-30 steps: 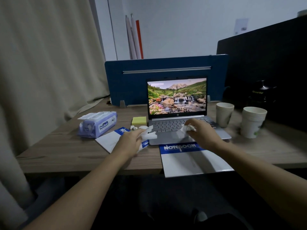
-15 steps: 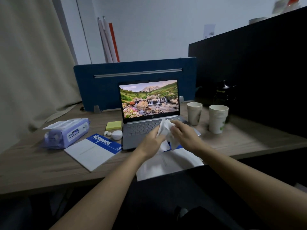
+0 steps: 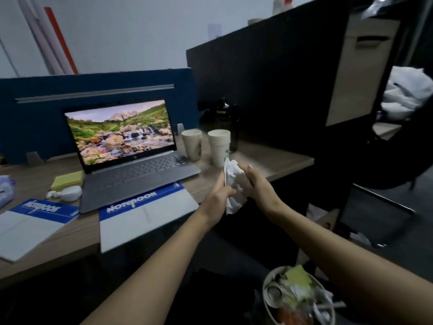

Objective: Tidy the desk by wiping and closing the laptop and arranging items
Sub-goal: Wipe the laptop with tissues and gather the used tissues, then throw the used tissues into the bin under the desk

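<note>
Both hands meet off the desk's [image 3: 269, 158] front right corner: the left hand [image 3: 216, 198] grips a crumpled wipe [image 3: 234, 186], the right hand [image 3: 260, 186] presses it flat-fingered. The laptop [image 3: 131, 165] stands open mid-desk.

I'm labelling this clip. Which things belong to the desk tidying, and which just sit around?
Job: laptop, crumpled wipe held between left hand and right hand, notebooks, sticky notes, paper cups.
Around: waste bin, blue divider.
</note>
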